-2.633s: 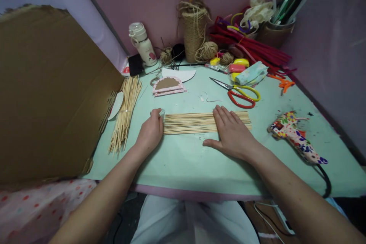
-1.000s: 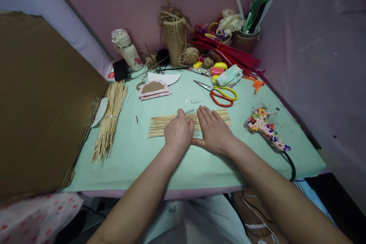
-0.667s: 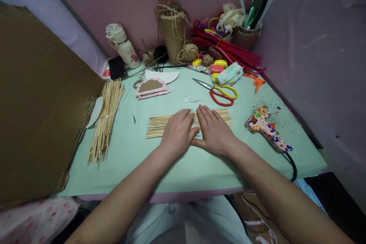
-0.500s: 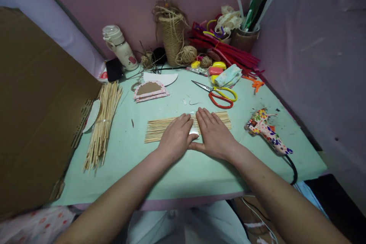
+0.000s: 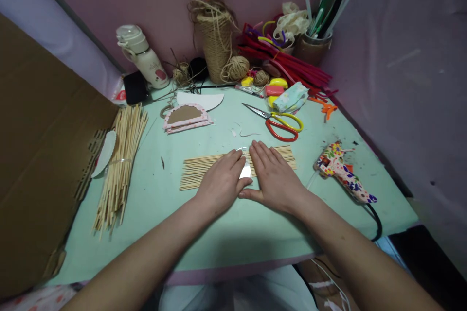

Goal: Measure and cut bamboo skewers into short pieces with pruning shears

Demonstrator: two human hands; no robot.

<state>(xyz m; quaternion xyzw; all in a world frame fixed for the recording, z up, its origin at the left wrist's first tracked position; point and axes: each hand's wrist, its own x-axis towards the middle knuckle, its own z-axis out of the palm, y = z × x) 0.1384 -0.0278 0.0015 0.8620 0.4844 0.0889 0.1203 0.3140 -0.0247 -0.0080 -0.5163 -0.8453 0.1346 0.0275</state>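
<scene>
Fingers [image 5: 260, 156] flat, slender sticks [image 5: 195, 170], glossy strip [image 5: 246, 171]

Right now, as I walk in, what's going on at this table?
A person is pressing both hands onto a flat row of thin sticks on the table. The left hand and right hand rest side by side, with a clear strip, perhaps tape, showing across the sticks between them. Scissors lie beyond the hands, a flower-patterned glue gun lies to the right, and a tied stick bundle lies to the left.
</scene>
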